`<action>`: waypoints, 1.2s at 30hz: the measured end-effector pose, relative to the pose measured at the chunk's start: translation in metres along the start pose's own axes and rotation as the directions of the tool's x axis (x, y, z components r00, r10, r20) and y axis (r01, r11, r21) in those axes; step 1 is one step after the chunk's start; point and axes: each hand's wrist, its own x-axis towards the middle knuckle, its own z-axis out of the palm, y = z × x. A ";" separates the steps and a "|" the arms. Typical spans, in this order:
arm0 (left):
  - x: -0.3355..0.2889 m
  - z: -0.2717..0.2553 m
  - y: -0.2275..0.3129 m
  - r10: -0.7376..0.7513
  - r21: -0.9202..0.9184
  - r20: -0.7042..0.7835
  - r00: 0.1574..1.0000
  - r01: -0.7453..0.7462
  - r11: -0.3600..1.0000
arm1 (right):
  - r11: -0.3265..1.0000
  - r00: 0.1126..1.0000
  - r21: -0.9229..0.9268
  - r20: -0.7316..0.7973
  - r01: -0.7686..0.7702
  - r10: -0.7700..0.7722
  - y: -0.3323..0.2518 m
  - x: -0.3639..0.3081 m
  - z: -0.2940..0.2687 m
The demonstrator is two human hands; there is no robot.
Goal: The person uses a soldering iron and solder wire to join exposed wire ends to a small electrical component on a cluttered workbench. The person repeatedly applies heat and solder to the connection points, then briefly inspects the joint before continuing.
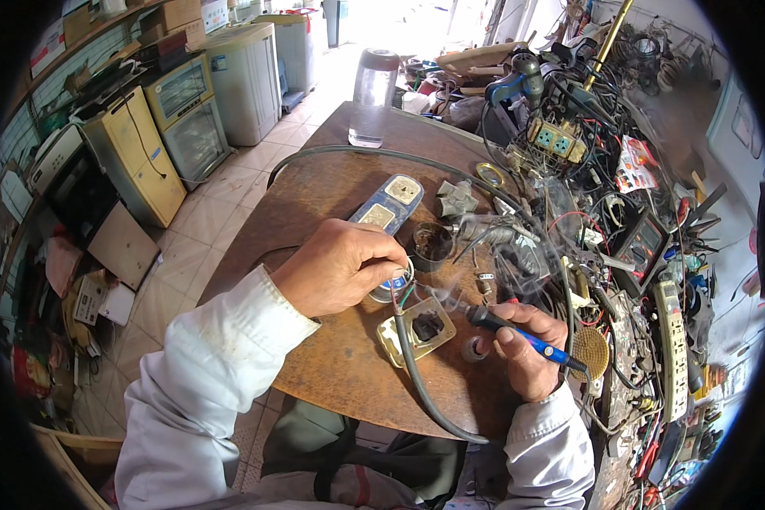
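My left hand (342,265) is closed over the end of a thick grey cable (416,374), whose stripped coloured wires stick out by my fingertips. My right hand (529,348) grips a blue-handled soldering iron (518,331), its tip pointing left at the wire ends, with a wisp of smoke rising there. Just below the wires lies a small square beige socket plate (416,330) with a dark centre. A blue and cream power strip (388,206) lies beyond my left hand on the round rusty brown table (331,374).
A small dark round tin (432,245) and a grey metal part (456,200) sit behind the work. A clear plastic bottle (373,98) stands at the table's far edge. Tangled wires, tools and a white power strip (673,348) crowd the right. Appliances (187,110) line the tiled floor at left.
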 end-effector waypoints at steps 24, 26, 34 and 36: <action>0.000 0.001 0.000 0.013 -0.026 0.000 1.000 -0.013 1.000 | 0.999 1.000 0.043 -0.019 -0.013 0.014 -0.002 0.000 0.002; 0.001 0.001 -0.001 0.013 -0.017 0.005 1.000 -0.013 1.000 | 0.999 1.000 0.047 -0.017 -0.014 0.015 -0.003 0.000 0.002; 0.001 0.002 0.000 0.013 -0.020 0.001 1.000 -0.013 1.000 | 0.999 1.000 0.041 -0.021 -0.022 0.023 -0.003 -0.001 0.001; 0.002 0.001 0.001 0.014 -0.005 0.016 1.000 -0.014 1.000 | 0.999 0.999 0.041 -0.026 -0.021 0.023 -0.003 -0.001 0.002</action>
